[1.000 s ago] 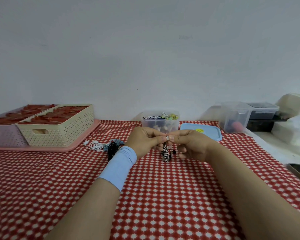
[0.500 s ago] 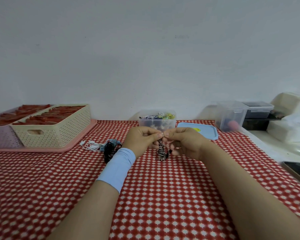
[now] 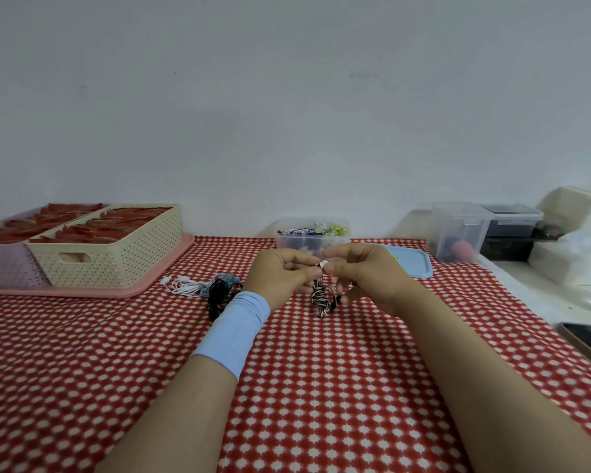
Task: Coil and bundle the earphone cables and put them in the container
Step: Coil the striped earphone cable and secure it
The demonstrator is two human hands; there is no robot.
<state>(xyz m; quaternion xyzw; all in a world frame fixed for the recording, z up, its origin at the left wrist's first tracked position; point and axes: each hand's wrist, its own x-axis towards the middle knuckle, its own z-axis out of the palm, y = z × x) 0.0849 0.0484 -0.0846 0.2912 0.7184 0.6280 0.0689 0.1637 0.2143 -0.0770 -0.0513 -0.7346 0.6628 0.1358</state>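
**Black-and-white striped earphone cable bundle: handling and grip points**

The bundle hangs directly below the fingers of both hands, above the red-and-white patterned bench. The left hand pinches its top between thumb and forefinger. The right hand pinches a small white piece at the same point; whether it is a tie or an earbud cannot be told.

Expect a light, limp, slightly springy item, so the coils will probably loosen if the pinch relaxes. Grip at the wrapped waist, not at the plug and earbud dangling below.

The clear plastic container stands open just beyond the fingers. Loose white cable and loose black cable lie left of the left hand.
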